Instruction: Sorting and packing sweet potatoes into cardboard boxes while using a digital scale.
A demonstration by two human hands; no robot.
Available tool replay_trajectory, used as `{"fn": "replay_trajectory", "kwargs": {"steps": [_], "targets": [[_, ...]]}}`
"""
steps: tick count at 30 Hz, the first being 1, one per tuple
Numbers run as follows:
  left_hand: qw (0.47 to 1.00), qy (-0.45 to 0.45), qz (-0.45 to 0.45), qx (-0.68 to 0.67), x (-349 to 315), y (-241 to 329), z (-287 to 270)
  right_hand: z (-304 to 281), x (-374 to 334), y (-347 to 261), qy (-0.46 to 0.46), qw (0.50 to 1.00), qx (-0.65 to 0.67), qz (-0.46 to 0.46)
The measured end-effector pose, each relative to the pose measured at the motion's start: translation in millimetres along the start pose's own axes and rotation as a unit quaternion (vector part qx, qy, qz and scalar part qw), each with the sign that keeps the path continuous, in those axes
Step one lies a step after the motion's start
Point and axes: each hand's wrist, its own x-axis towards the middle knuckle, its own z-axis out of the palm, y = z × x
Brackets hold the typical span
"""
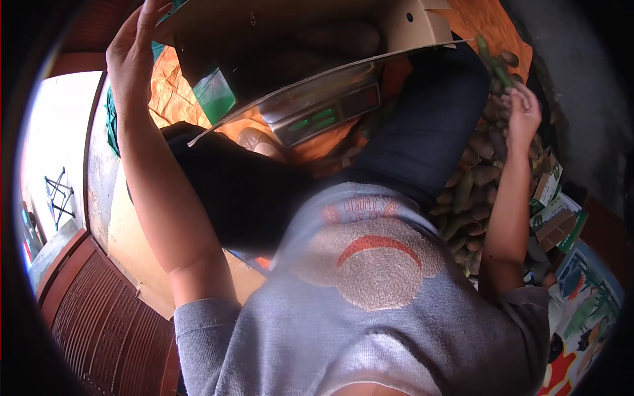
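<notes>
My left hand (134, 47) is raised at the upper left, its fingers on the corner of an open cardboard box (290, 39) that sits tilted above my lap. Long brownish vegetables lie inside the box. My right hand (524, 116) reaches out to the right onto a pile of green and brown cucumber-like vegetables (472, 191). Its fingers curl at the base of a long green vegetable (496, 65) that sticks up from the pile; whether they grip it is unclear.
A weighing scale (323, 109) with green digits lies under the box on an orange sheet (173, 99). My dark trousers (422, 132) and grey shirt fill the middle. Small cartons (555, 221) stand at the right, and a red-brown patterned door (99, 317) is lower left.
</notes>
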Motion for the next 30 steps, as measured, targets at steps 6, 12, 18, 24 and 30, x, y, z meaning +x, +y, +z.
{"fn": "replay_trajectory", "kwargs": {"steps": [6,12,18,24,30], "targets": [[0.996,0.059,-0.067,-0.005,-9.4,6.1,-7.9,-28.2,-123.4,194.4,-0.186,0.945,-0.212,0.164],[0.971,0.132,-0.153,-0.125,-12.6,-7.0,-1.8,-48.1,-224.6,284.4,-0.32,0.905,-0.244,0.14],[0.956,0.156,-0.182,-0.169,-6.1,-40.9,-11.9,-83.4,-266.9,275.4,-0.39,0.882,-0.243,0.106],[0.957,0.157,-0.193,-0.151,-4.5,-57.6,-40.7,-75.1,-286.8,260.9,-0.425,0.852,-0.284,0.119],[0.946,0.19,-0.225,-0.134,-12.1,-35.6,-13.9,-46.7,-287.7,255.9,-0.497,0.817,-0.277,0.091]]}}
